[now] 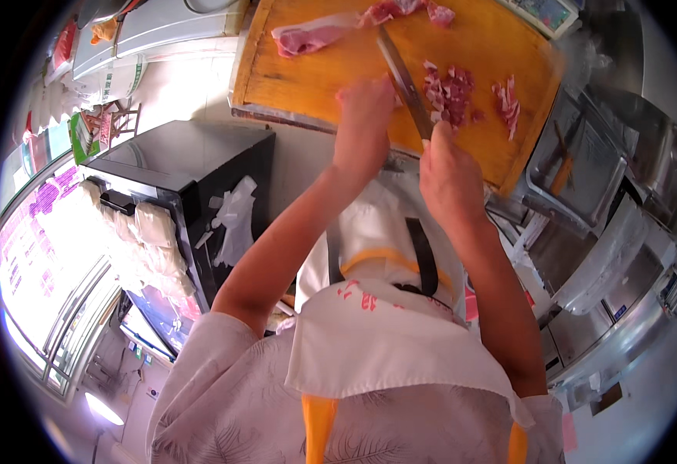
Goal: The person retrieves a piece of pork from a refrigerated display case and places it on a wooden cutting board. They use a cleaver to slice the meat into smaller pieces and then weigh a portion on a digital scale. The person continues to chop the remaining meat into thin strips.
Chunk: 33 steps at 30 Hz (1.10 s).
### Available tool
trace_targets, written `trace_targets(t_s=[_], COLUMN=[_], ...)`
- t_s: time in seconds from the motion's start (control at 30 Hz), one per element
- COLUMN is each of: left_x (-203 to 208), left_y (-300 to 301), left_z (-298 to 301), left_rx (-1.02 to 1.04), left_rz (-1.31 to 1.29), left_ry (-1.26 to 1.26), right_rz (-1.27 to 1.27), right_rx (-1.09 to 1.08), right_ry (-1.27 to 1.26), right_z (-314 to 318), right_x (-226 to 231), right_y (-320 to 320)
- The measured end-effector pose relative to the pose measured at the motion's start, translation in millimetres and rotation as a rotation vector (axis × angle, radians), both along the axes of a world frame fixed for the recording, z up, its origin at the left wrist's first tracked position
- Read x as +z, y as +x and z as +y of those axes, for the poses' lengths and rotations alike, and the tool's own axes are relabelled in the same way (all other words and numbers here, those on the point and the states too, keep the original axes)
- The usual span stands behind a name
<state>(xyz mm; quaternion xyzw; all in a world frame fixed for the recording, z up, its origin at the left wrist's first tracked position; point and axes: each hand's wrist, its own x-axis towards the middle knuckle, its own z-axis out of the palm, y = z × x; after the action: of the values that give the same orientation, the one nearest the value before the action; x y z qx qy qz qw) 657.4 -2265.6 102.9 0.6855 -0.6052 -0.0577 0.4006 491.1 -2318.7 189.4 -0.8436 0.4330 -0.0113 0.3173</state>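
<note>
A wooden cutting board [315, 77] lies ahead of me. My right hand [448, 166] is closed on the handle of a long knife [402, 77], whose blade reaches up and left across the board. My left hand [365, 124] rests at the board's near edge, fingers curled, just left of the blade; whether it holds meat is hidden. A pile of chopped red meat [450, 93] lies right of the blade, with a smaller sliced heap [507, 102] further right. Uncut pink meat strips [307, 37] and chunks [404, 11] lie at the board's far edge.
A black cabinet [176, 158] with a white plastic bag [234, 220] on its side stands at the left. Metal trays and steel counters [586, 162] sit at the right. A white appliance [164, 23] is at the top left. My white apron [385, 332] fills the lower middle.
</note>
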Motion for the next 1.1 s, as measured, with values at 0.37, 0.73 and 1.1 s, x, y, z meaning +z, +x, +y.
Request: trace_targets(t_s=[0.37, 0.73, 1.1], left_x=[4, 8, 3], left_y=[-1, 4, 2], left_z=[-2, -6, 3], left_rx=[-0.009, 0.012, -0.031], left_rz=[0.136, 0.089, 0.143], left_ry=[0.065, 0.062, 0.089], right_rz=[0.151, 0.051, 0.096], right_rx=[0.033, 0.011, 0.034], right_ry=[0.105, 0.030, 0.066], right_z=[16, -2, 13], right_x=[9, 9, -12], right_y=[7, -3, 4])
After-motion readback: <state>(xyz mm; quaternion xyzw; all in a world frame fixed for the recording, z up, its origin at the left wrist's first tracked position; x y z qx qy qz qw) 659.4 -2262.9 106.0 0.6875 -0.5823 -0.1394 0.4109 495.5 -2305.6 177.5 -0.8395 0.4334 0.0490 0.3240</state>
